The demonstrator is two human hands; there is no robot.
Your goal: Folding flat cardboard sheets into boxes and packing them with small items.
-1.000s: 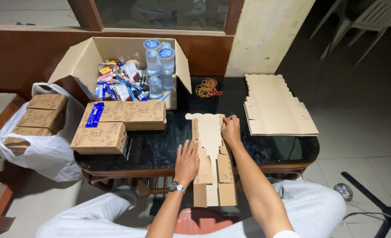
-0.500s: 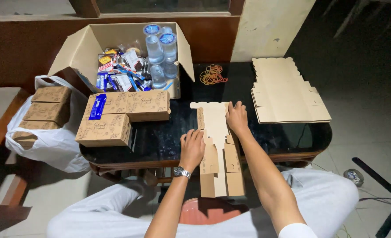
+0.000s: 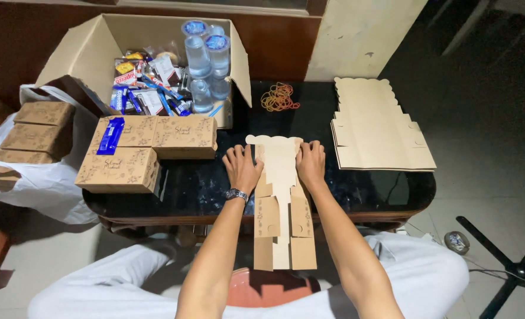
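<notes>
A flat die-cut brown cardboard box blank [image 3: 279,195] lies lengthwise on the dark glass table [image 3: 209,189], its near end hanging over the edge above my lap. My left hand [image 3: 242,166], with a wristwatch, presses on the blank's left side flap near the far end. On the opposite side flap, level with it, rests my right hand [image 3: 310,163]. Both hands lie fingers forward on the cardboard, folding the side flaps inward.
A stack of flat box blanks [image 3: 378,127] lies at the right. Rubber bands [image 3: 279,97] sit at the back. An open carton [image 3: 156,71] holds snacks and water cups. Several closed printed boxes [image 3: 147,150] stand left; more fill a white plastic bag [image 3: 32,159].
My left hand has moved forward along the blank from its near part to the far end, level with the right hand. The view shifted slightly downward and left.
</notes>
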